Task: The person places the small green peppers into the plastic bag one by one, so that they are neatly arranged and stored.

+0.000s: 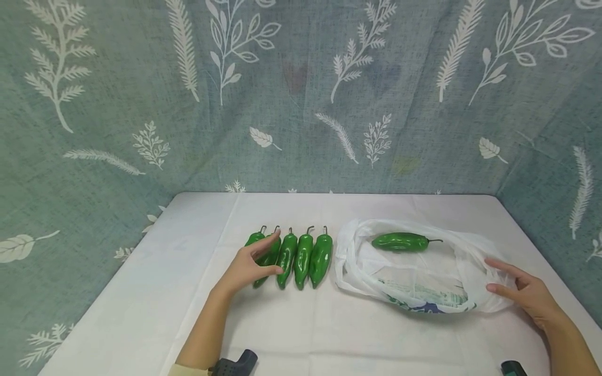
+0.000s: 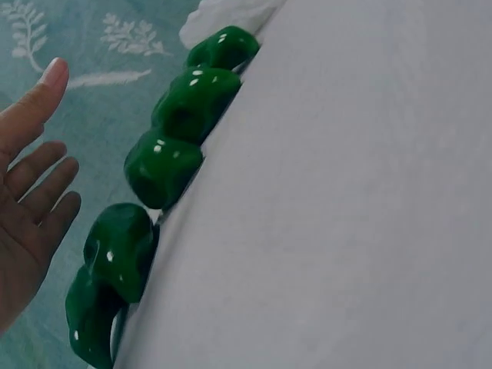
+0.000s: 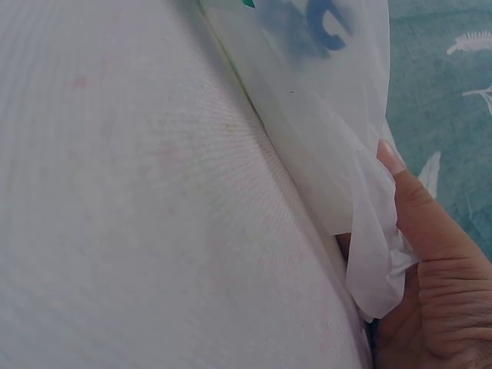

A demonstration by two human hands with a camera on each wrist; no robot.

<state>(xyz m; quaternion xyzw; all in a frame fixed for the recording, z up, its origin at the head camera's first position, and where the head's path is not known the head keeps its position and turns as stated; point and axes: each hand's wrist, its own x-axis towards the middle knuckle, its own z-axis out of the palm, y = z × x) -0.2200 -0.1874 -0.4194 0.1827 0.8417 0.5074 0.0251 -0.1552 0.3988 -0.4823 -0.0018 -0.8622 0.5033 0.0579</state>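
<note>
Several green peppers [image 1: 321, 261] lie side by side in a row, stems pointing away. My left hand [image 1: 254, 263] hovers over the left end of the row, thumb and fingers spread, partly hiding two peppers. In the left wrist view that hand [image 2: 34, 177] shows apart from the peppers [image 2: 184, 108], holding nothing. To the right lies a white plastic bag [image 1: 350, 261], its mouth spread wide, with one green pepper [image 1: 400, 242] inside. My right hand [image 1: 529, 292] touches the bag's right side with extended fingers. In the right wrist view, the thumb [image 3: 430, 219] rests against the bag [image 3: 307, 138].
A white cloth covers the table [image 1: 273, 334]. Behind and beside it hangs a blue-green curtain [image 1: 301, 130] with white leaf prints. Dark devices [image 1: 237, 363] are strapped at the wrists.
</note>
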